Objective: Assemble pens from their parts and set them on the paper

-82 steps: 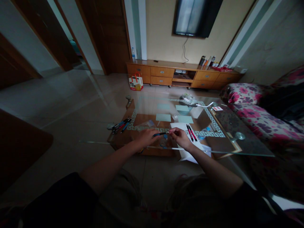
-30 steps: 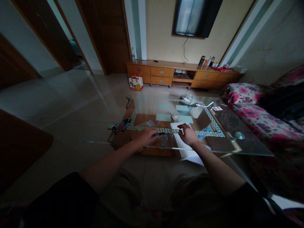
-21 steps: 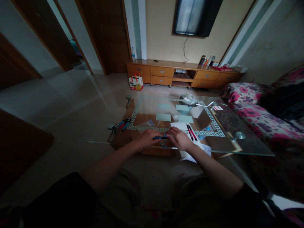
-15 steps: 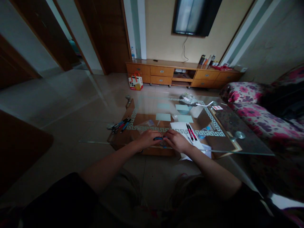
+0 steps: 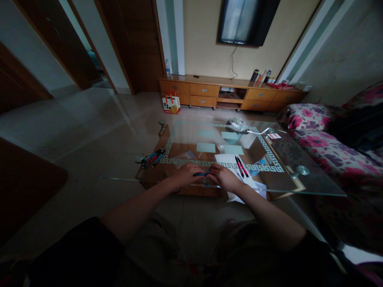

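Note:
My left hand [image 5: 186,175] and my right hand [image 5: 223,177] meet over the near edge of a glass coffee table [image 5: 299,187]. Between them they grip a blue pen [image 5: 201,174], held level, one hand at each end. Just right of my right hand a white sheet of paper [image 5: 230,160] lies on the glass with two pens [image 5: 241,166], one black and one red, resting on it. A bunch of several pens [image 5: 152,157] lies at the table's left corner.
Pale green cards [image 5: 206,147] lie in the middle of the table, and a bowl of wrappers [image 5: 236,125] sits at its far side. A floral sofa [image 5: 326,147] runs along the right. A wooden TV cabinet [image 5: 227,93] and a red-and-white bag [image 5: 171,103] stand beyond.
My right hand reached to the paper, left a pen there, then came back to the blue pen in my left hand. Both hands now hold it close together.

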`<state>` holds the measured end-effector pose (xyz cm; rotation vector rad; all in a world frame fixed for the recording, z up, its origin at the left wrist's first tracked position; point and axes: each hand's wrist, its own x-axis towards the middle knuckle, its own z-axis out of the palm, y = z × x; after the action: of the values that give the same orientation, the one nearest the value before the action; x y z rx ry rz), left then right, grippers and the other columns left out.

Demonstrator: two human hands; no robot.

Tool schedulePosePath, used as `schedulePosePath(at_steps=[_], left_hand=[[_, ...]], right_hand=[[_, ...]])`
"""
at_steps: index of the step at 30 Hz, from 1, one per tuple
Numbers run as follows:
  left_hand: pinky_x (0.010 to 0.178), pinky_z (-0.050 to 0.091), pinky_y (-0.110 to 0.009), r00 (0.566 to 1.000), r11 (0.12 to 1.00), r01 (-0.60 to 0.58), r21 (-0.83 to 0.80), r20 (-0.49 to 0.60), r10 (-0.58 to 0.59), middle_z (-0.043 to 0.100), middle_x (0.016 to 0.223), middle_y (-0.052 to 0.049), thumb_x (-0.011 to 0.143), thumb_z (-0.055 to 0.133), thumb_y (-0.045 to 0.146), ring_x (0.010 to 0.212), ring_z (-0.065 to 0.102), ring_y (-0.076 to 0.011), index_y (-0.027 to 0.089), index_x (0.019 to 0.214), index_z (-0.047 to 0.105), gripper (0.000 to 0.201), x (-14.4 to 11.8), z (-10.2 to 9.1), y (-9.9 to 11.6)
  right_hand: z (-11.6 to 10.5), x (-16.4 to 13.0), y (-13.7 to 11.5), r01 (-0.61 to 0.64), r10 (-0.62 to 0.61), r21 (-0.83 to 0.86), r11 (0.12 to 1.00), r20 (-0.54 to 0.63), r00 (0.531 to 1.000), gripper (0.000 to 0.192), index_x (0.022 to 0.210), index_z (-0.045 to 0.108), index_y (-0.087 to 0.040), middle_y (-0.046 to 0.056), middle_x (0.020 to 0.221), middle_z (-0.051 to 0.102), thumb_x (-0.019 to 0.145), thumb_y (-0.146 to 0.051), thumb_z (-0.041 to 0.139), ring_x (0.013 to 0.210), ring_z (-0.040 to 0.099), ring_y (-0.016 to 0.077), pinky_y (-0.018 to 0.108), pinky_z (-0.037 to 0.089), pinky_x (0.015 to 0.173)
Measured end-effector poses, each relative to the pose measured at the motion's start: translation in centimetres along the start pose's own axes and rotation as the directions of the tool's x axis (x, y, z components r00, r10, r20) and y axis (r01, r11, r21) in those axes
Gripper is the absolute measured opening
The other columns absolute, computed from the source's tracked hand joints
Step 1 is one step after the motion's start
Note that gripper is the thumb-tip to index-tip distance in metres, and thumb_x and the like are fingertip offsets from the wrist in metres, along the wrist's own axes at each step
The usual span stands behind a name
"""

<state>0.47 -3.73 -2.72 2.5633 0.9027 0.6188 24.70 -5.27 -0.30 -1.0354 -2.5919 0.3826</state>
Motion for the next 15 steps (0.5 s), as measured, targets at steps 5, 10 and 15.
schedulePosePath(at_steps=[5, 10, 15], left_hand=[[0.088, 0.048, -0.027, 1.0, 1.0, -0.002, -0.022, 0.014, 0.003, 0.074, 0.106, -0.004, 0.095, 0.059, 0.037, 0.096, 0.068, -0.0166, 0.024, 0.112, 0.072, 0.025, -0.03, -0.17, -0.09], [0.085, 0.048, -0.025, 1.0, 1.0, 0.0, -0.023, 0.024, 0.001, 0.075, 0.104, -0.004, 0.095, 0.059, 0.037, 0.093, 0.069, -0.0166, 0.024, 0.111, 0.073, 0.025, -0.04, -0.06, -0.31], [0.085, 0.048, -0.025, 1.0, 1.0, 0.02, -0.001, 0.024, -0.02, 0.076, 0.105, -0.004, 0.096, 0.057, 0.037, 0.091, 0.07, -0.0166, 0.023, 0.113, 0.073, 0.026, -0.19, -0.01, -0.69]], right_hand=[[0.03, -0.11, 0.27, 0.001, -0.001, 0.017, 1.0, 0.002, 1.0, 0.028, 0.103, 0.069, -0.019, 0.009, 0.103, 0.063, 0.101, -0.038, 0.048, 0.093, 0.062, 0.0195, 0.031, 0.049, 0.084], [0.2, 0.0, 0.36, 0.006, -0.007, 0.023, 1.0, 0.013, 1.0, 0.027, 0.104, 0.069, -0.02, 0.009, 0.105, 0.064, 0.101, -0.037, 0.048, 0.095, 0.063, 0.0192, 0.03, 0.049, 0.087], [0.06, -0.09, 0.81, 0.0, 0.0, 0.007, 1.0, 0.016, 1.0, 0.025, 0.106, 0.067, -0.019, 0.009, 0.105, 0.062, 0.101, -0.036, 0.049, 0.094, 0.063, 0.0188, 0.03, 0.05, 0.086]])
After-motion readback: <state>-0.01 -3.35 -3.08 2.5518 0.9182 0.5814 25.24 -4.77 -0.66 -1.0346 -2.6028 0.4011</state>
